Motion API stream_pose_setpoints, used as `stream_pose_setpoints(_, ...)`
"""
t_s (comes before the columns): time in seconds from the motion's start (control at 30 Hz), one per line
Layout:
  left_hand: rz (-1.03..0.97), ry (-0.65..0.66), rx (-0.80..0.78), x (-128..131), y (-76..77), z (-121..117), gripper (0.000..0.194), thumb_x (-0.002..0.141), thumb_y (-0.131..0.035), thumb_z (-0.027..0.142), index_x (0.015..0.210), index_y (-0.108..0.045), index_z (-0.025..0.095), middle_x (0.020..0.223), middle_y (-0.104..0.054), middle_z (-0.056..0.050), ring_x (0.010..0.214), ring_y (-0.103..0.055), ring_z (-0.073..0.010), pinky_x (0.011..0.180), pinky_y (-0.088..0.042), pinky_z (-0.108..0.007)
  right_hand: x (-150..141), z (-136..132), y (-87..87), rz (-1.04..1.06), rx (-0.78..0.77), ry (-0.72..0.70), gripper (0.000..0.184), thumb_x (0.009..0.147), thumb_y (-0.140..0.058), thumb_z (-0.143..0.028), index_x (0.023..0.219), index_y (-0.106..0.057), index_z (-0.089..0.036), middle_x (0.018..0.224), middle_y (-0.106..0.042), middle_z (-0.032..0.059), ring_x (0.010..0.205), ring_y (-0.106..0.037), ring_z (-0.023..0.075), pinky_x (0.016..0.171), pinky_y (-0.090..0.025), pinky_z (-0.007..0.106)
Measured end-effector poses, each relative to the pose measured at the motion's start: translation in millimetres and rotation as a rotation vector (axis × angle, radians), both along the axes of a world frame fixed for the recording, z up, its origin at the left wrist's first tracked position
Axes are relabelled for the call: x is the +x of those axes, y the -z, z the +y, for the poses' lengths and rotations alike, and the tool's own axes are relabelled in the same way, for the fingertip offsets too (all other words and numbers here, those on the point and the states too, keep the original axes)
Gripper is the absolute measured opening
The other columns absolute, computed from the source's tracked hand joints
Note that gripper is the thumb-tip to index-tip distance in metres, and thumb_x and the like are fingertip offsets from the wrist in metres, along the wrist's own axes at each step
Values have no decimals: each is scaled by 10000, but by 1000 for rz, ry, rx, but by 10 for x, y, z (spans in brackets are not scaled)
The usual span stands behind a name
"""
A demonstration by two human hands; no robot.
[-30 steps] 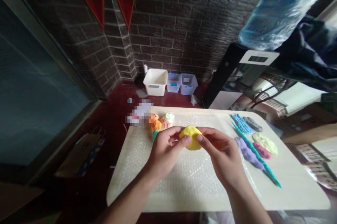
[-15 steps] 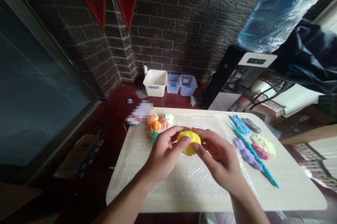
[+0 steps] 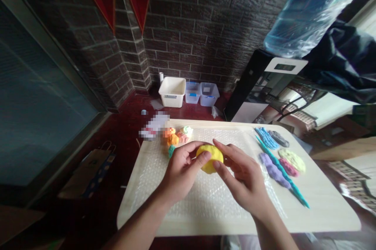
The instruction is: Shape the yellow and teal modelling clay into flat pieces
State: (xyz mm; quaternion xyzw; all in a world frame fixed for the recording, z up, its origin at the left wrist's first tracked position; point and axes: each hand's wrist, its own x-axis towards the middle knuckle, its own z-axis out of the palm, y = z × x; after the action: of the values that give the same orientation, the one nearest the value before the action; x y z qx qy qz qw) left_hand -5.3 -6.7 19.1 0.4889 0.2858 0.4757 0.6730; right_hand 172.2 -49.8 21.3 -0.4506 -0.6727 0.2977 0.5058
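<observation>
Between the tabletop (image 3: 329, 203) side edges, your left hand (image 3: 182, 171) pinches a rounded yellow clay lump (image 3: 214, 154); your parted right hand (image 3: 246, 175) touches it.

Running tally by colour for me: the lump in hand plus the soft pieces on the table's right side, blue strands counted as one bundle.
Yellow lump, gripped by the left hand: 1
Blue bundle: 1
Grey piece: 1
Teal stick: 1
Purple piece: 1
Pale green piece: 1
Pink piece: 1
Total: 7
</observation>
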Motion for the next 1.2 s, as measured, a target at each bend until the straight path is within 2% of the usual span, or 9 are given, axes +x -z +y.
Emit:
stream_pose_setpoints(0.2,-5,-18,20,0,4,-4,306,953,-761,411,1136,-770,165,1068,-781,-80,1000,-713,-217,865,-538,-290,-1,3,37,-55,19,25,434,1015,-686,-238,1437,-677,-340,1016,-706,67,892,-681,214,722,-601,343)
stream_pose_setpoints(0.33,-10,-30,55,-1,17,6,290,972,-742,389,1163,-764,171,1096,-775,-76,1015,-708,-208,901,-533,-293,-6,5,30,-89,40,21,510,1025,-661,-218,1514,-602,-354,1019,-704,58,858,-688,205,730,-622,355)
stream_pose_setpoints(0.5,-7,8,44,2,36,4,289,961,-755,364,1174,-752,169,1129,-765,-85,1060,-703,-228,927,-534,-313,-15,-11,-6,-74,-32,-23,422,1019,-672,-228,1424,-674,-349,1083,-731,67,841,-693,201,764,-644,376)
stream_pose_setpoints(0.67,-17,3,38,7,53,-3,284,962,-753,363,1179,-733,180,1163,-750,-85,1091,-687,-223,950,-532,-316,-21,-13,56,0,8,25,489,1009,-686,-209,1473,-632,-354,1091,-735,67,793,-702,188,697,-641,348)
stream_pose_setpoints(0.83,-52,30,-14,33,61,5,277,922,-798,348,1106,-735,152,1045,-744,-71,970,-681,-195,860,-539,-286,-28,-3,114,8,27,67,382,1000,-706,-213,1367,-723,-314,944,-713,54,738,-661,172,643,-610,319)
stream_pose_setpoints(0.97,-76,-10,7,38,53,5,241,930,-791,338,1083,-748,156,1009,-725,-57,974,-661,-189,869,-530,-280,-43,1,116,59,31,65,437,1012,-692,-236,1443,-666,-305,994,-722,67,761,-675,178,656,-624,329)
stream_pose_setpoints(1.13,-72,-5,-8,39,52,2,245,920,-796,343,1063,-758,148,1010,-727,-70,971,-666,-206,869,-542,-301,-38,6,99,-28,43,54,409,1014,-685,-238,1419,-696,-294,957,-703,70,761,-673,187,649,-618,330)
stream_pose_setpoints(1.2,-77,-16,-14,45,51,0,252,921,-795,349,1074,-759,152,1023,-736,-72,969,-673,-206,876,-546,-306,-39,6,100,-26,53,56,451,1015,-682,-231,1458,-661,-307,982,-706,72,774,-675,191,667,-621,341)
